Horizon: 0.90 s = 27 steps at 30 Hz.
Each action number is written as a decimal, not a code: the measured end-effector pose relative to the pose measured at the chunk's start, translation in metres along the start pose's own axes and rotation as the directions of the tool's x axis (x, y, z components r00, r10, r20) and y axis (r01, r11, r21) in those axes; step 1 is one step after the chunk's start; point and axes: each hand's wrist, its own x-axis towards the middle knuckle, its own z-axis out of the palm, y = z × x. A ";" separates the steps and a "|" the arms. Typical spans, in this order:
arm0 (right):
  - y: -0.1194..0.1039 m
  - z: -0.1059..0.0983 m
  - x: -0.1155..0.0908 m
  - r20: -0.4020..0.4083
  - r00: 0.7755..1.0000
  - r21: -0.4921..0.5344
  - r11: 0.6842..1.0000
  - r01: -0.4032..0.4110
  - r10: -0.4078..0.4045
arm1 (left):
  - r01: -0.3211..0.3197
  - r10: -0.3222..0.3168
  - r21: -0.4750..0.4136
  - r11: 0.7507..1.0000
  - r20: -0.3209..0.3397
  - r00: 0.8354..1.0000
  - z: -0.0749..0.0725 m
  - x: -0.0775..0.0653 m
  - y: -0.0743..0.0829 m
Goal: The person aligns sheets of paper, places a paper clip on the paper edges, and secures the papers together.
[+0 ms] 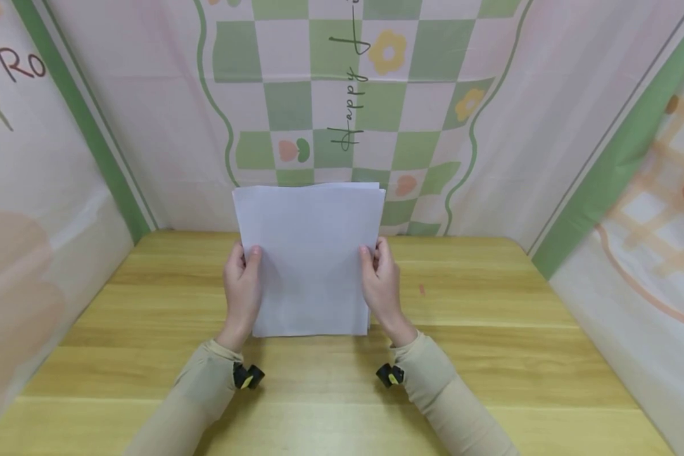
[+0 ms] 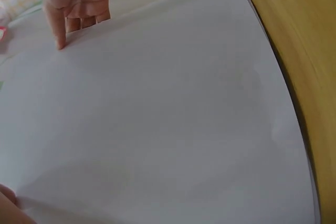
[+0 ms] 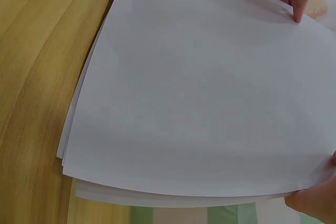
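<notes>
Backdrop: a checked cloth (image 1: 382, 104) hung behind the far edge of a wood-grain table (image 1: 467, 399).
Paper stack: white sheets (image 1: 313, 266) stood upright or tilted over the table's middle, their top overlapping its far edge in the head view; whether the bottom touched the surface could not be told.
Sheet edges: uneven, with rear sheets peeking out at the right.
Left hand: this hand (image 1: 244, 288) pinched the left side, thumb in front, fingers curled behind.
Right hand: this hand (image 1: 382, 282) gripped the right side the same way.
Likely trouble: loosened thumbs could have let rear sheets slide out; squeezing inward could have bowed or creased the paper.
Pink scrap: a small piece (image 1: 422, 289) lay right of the stack, toward the table's far right corner.
Sleeves: beige cuffs (image 1: 430, 367) reached in over the near edge.
</notes>
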 end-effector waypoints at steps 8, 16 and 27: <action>-0.004 -0.001 0.000 0.001 1.000 0.016 1.000 0.013 -0.013 | -0.050 0.049 -0.036 0.998 -0.023 0.999 0.002 -0.001 0.000; -0.003 -0.002 0.000 -0.006 0.999 0.031 0.999 0.041 -0.040 | -0.144 0.139 -0.094 0.985 -0.055 0.989 0.005 -0.004 -0.002; -0.001 -0.005 -0.001 -0.024 0.998 0.061 0.996 0.060 -0.059 | -0.180 0.177 -0.117 0.977 -0.036 0.984 0.006 -0.005 -0.002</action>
